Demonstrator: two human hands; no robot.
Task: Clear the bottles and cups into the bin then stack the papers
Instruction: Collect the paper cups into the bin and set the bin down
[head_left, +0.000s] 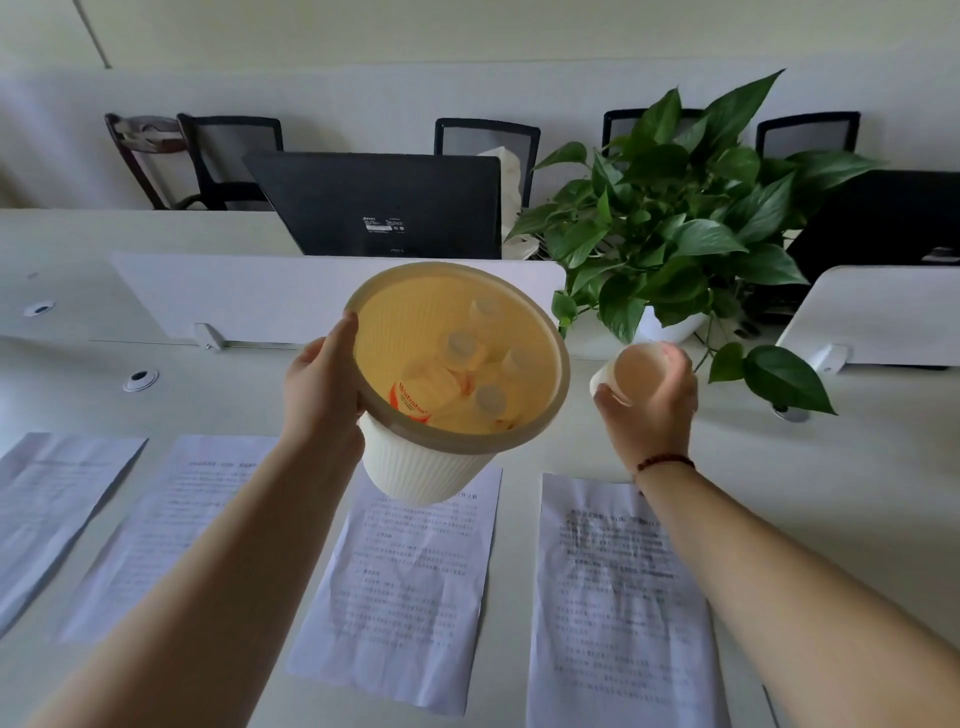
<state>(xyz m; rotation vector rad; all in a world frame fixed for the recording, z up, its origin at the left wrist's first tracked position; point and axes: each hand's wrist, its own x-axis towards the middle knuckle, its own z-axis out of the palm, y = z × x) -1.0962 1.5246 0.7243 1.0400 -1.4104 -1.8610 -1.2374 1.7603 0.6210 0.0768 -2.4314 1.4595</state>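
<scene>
My left hand (319, 382) grips the rim of a white ribbed bin (415, 467) and holds it tilted above the desk. Several plastic bottles (462, 345) with white caps lie inside it. To the right of the bin, my right hand (652, 410) holds a white paper cup (623, 371) in the air, its mouth facing me. Several printed papers lie side by side on the desk below: one at the far left (47, 509), one under my left arm (176, 519), one beneath the bin (410, 587) and one at the right (618, 613).
A potted leafy plant (675, 223) stands just behind my right hand. A low white divider (234, 296) runs across the back of the desk (857, 493), with a black monitor (384, 208) and several chairs behind it. Cable grommets (139, 380) sit at the left.
</scene>
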